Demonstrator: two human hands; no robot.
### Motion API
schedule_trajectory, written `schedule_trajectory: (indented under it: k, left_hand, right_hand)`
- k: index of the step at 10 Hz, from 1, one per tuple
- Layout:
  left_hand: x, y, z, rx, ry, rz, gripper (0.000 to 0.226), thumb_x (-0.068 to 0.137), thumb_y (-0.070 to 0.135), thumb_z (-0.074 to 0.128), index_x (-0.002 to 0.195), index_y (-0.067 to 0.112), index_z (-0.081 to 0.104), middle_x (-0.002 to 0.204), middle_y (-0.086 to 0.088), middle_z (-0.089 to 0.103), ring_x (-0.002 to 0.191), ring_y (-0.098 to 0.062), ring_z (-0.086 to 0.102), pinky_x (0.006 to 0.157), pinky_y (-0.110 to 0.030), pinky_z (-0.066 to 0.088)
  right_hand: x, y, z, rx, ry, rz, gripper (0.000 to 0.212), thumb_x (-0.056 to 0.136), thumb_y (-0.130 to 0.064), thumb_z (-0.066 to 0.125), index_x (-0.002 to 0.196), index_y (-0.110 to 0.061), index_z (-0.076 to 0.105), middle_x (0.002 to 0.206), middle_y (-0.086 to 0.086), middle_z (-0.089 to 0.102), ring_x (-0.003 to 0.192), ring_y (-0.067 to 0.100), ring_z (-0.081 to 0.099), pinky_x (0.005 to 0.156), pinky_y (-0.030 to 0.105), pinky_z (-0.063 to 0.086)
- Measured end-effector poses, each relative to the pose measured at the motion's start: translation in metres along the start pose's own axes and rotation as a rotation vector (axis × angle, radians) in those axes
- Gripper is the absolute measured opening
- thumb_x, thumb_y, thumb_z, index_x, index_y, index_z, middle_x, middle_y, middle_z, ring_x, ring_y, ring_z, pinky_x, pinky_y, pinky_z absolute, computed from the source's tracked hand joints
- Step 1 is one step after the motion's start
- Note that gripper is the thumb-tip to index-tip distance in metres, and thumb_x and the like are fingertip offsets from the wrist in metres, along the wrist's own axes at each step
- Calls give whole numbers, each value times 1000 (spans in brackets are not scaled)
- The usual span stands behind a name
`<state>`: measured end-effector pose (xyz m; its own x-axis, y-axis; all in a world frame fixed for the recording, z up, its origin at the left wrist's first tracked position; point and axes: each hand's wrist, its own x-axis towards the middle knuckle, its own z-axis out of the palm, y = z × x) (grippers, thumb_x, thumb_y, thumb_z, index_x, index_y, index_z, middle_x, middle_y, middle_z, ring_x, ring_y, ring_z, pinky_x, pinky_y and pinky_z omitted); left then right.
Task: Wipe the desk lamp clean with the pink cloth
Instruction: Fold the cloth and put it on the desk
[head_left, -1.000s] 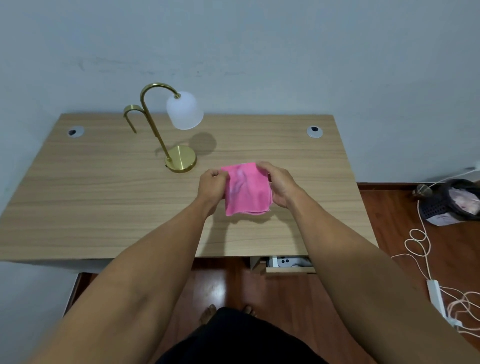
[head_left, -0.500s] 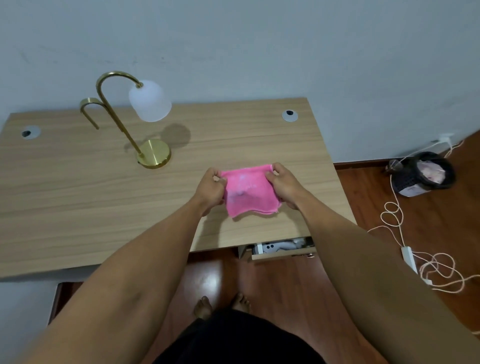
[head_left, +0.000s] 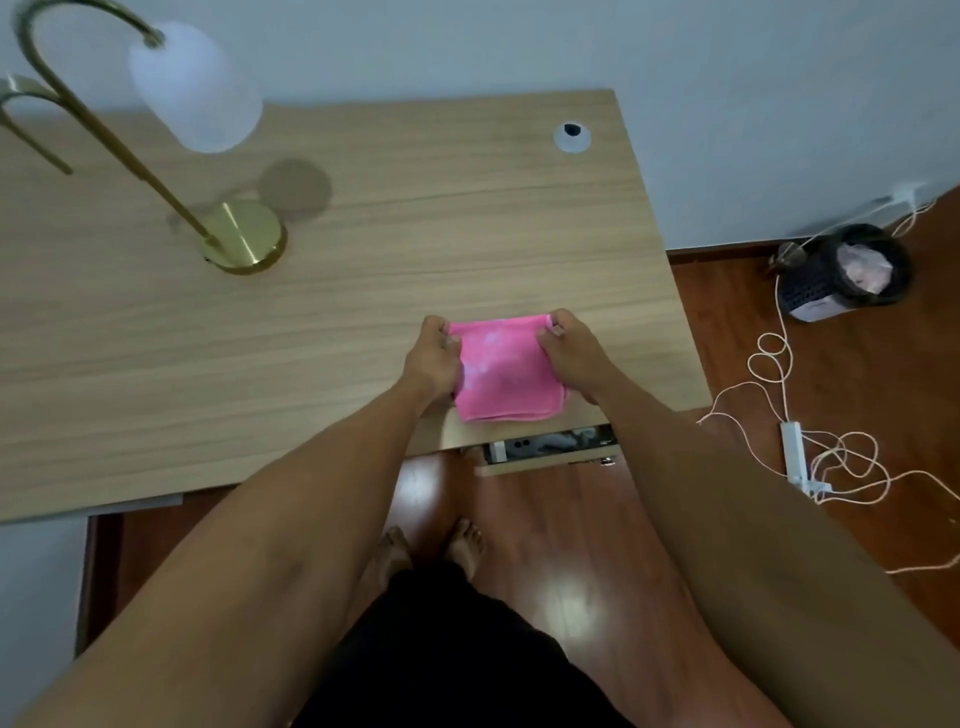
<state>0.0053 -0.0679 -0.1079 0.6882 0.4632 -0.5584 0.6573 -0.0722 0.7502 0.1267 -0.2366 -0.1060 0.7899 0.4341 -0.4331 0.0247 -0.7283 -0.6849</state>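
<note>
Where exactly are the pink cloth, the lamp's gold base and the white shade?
pink cloth (head_left: 506, 374): head view, middle of the folded fabric.
gold base (head_left: 249, 239): head view, top of the round disc.
white shade (head_left: 195, 88): head view, frosted side.

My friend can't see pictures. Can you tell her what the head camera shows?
Both hands, left hand and right hand, hold a folded pink cloth over a wooden desk. A gold desk lamp with a white shade stands far left, untouched.
</note>
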Motion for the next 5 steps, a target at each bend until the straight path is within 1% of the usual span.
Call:
schedule_trajectory:
  k: [1, 2, 3, 4, 5]
  left_hand:
    - [7, 2, 2, 14, 22, 4, 6, 111, 17, 35, 106, 20, 35, 83, -24, 56, 47, -22, 47, 39, -26, 36]
    - [10, 1, 0, 55, 61, 17, 6, 110, 24, 41, 105, 21, 39, 86, -18, 62, 60, -24, 56, 50, -32, 45]
    - [7, 4, -8, 150, 67, 20, 16, 107, 35, 46, 110, 21, 41, 90, -13, 70, 73, -29, 66, 69, -45, 60]
    - [3, 7, -24, 290, 84, 1, 30, 102, 42, 53, 121, 22, 44, 105, -15, 72, 93, -38, 70, 88, -51, 60]
    - [0, 5, -47, 408, 161, 46, 32, 99, 43, 55, 122, 21, 50, 111, -17, 69, 97, -39, 65, 86, -40, 53]
  right_hand:
    - [10, 3, 4, -44, 43, -10, 16, 109, -20, 42, 107, -10, 55, 93, -2, 57, 88, 19, 54, 69, 31, 45]
    - [18, 4, 8, -127, 67, -4, 21, 108, -23, 45, 116, -9, 57, 102, 5, 62, 96, 27, 60, 82, 39, 49]
    - [16, -4, 8, -215, 92, 41, 20, 106, -32, 44, 113, -15, 53, 106, 7, 63, 97, 30, 63, 86, 45, 55]
    - [13, -11, 10, -298, 210, 1, 26, 106, -31, 44, 123, -13, 53, 122, 10, 58, 100, 26, 57, 85, 41, 50]
    - [8, -30, 13, -300, 232, -143, 25, 107, -21, 44, 122, -6, 57, 120, 15, 60, 98, 29, 55, 82, 40, 47]
